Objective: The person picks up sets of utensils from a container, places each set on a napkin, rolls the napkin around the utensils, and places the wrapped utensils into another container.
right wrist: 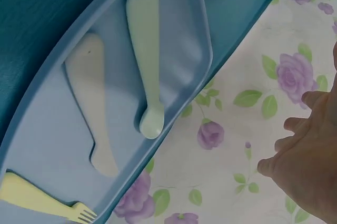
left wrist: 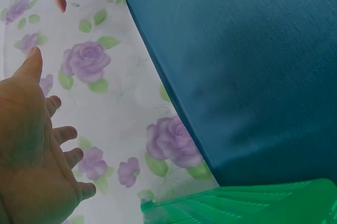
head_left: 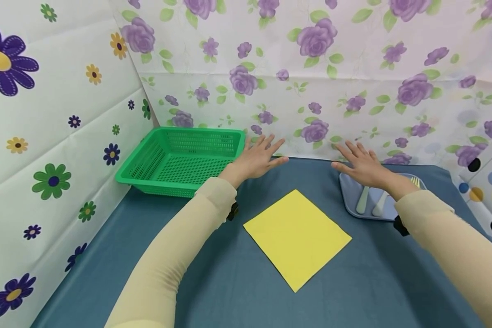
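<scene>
My left hand is held out with its fingers spread and nothing in them, in front of the right end of a green plastic basket. Fingers spread too, my right hand hovers over the back of a blue-grey tray and holds nothing. Inside that tray lie a pale green spoon, a whitish knife and a pale yellow fork. Between the forearms, a flat yellow square sheet, paper or cloth, lies cornerwise on the table; neither hand touches it.
A dark blue cloth covers the table. Behind it hangs a white sheet with purple roses, and a flower-printed sheet closes off the left side. Another patterned sheet stands at the right edge.
</scene>
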A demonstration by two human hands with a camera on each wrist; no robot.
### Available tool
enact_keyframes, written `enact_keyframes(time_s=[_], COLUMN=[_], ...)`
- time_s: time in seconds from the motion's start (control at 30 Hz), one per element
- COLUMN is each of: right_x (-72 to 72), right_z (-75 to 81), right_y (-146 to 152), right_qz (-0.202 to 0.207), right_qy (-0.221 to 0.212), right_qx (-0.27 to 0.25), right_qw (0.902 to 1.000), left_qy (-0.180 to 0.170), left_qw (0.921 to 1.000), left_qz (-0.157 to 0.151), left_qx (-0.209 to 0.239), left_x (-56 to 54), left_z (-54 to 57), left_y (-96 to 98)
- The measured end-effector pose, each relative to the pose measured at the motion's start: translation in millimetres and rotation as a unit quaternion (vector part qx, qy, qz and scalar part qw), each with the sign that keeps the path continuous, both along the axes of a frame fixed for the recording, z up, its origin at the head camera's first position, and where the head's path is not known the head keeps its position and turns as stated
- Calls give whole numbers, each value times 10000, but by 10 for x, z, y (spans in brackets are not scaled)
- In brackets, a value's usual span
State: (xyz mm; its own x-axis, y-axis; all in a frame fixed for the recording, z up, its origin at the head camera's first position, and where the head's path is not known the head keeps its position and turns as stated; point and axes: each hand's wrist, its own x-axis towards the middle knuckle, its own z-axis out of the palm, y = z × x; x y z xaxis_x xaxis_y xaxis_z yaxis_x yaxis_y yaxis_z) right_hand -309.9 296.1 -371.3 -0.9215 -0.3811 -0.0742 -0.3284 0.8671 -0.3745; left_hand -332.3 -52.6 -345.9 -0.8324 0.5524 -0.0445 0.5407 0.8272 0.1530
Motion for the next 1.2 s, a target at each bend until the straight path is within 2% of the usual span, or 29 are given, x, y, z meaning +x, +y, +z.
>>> enact_keyframes(time_s=[0.33, 0.77, 1.0, 1.2], right_x=[103, 131, 183, 254], right_z=[-2, -58, -15, -44], right_y=[74, 208, 224, 287], right_qz=[25, 74, 129, 173], right_qy=[-83, -218, -247, -279], right_qx=[100, 173, 148, -11], right_qw=[9999, 9996, 9995, 9995], left_qy=[-6, -47, -145, -201], left_qw=[9998, 9992, 9979, 9962], left_qz=[-206, -388, -544, -827], left_qx=[22, 107, 306, 210], left_x=[131, 256, 389, 521], left_z=[22, -6, 11, -28], left_y=[-27, -92, -100, -102])
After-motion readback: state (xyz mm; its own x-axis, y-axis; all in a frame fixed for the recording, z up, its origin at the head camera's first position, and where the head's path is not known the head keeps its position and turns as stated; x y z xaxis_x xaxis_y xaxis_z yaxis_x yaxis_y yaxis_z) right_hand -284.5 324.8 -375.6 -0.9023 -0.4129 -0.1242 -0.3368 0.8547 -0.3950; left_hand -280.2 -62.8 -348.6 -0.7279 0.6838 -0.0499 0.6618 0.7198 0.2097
